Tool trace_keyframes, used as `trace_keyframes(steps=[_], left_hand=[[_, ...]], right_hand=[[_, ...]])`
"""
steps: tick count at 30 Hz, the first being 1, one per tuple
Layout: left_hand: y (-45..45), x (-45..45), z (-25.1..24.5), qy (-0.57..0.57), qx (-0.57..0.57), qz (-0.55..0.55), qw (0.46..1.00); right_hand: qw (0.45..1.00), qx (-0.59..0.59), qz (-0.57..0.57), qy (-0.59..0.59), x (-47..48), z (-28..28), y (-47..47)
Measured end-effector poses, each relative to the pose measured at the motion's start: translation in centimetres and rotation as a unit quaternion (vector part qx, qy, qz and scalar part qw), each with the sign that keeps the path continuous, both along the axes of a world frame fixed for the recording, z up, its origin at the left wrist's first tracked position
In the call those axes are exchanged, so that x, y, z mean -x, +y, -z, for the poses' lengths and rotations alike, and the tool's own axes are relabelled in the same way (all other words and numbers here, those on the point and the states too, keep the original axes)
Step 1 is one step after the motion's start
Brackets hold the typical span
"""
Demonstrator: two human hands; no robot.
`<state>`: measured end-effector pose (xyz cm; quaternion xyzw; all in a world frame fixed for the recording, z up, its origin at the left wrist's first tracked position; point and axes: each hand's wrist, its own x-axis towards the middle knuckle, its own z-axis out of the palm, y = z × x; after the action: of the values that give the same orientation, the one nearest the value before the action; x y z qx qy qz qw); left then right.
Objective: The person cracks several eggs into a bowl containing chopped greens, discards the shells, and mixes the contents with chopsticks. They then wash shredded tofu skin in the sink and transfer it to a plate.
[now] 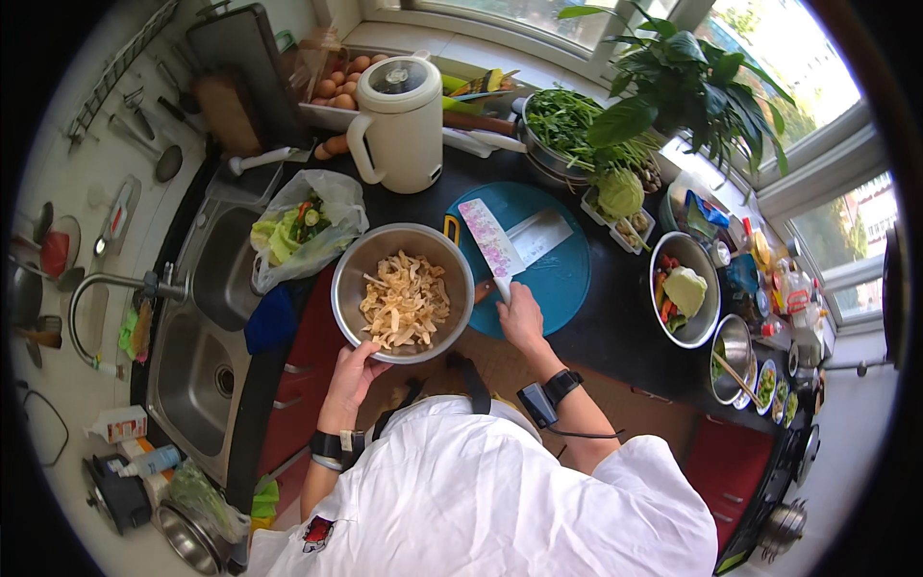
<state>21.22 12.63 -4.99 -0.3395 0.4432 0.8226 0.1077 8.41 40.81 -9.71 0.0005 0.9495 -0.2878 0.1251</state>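
My left hand [355, 379] grips the near rim of a stainless steel mixing bowl [341, 306]. In the bowl lie pale yellow-brown strips of food [404, 299]; their exact kind is unclear. My right hand [520, 316] holds the white handle of a cleaver with a pink floral blade [492, 234]. That blade is over a round teal cutting board [559, 306]. A plain steel blade [544, 236] also lies on the board, partly hidden by the floral one. A brown handle end [483, 291] shows between the bowl and my right hand.
A double sink [189, 404] is at left, beside a plastic bag of vegetables [346, 198]. Behind the bowl stands a white soymilk maker [404, 130]. Around the board's far and right sides are a bowl of greens [566, 119], a cabbage tray [619, 196] and a vegetable bowl [710, 292].
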Motion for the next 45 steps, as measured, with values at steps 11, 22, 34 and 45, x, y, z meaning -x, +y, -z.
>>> trace_keyframes(steps=[11,22,34,45], left_hand=[[0.6,-1.3,-1.3,0.006,0.040,-0.110,0.993],[-2.6,-7.4,-2.6,0.003,0.112,-0.211,0.971],[-17.0,-17.8,-1.4,0.028,0.109,-0.304,0.946],[-26.4,-26.0,-2.4,0.012,0.124,-0.331,0.935]], right_hand=[[0.964,-0.106,-0.180,0.162,3.2,-4.4,-0.7],[0.802,0.272,-0.499,0.184,-0.6,-9.3,-20.7],[0.803,0.278,-0.524,0.057,-8.2,-9.7,-39.2],[0.739,0.270,-0.594,0.170,-18.0,-8.8,-53.0]])
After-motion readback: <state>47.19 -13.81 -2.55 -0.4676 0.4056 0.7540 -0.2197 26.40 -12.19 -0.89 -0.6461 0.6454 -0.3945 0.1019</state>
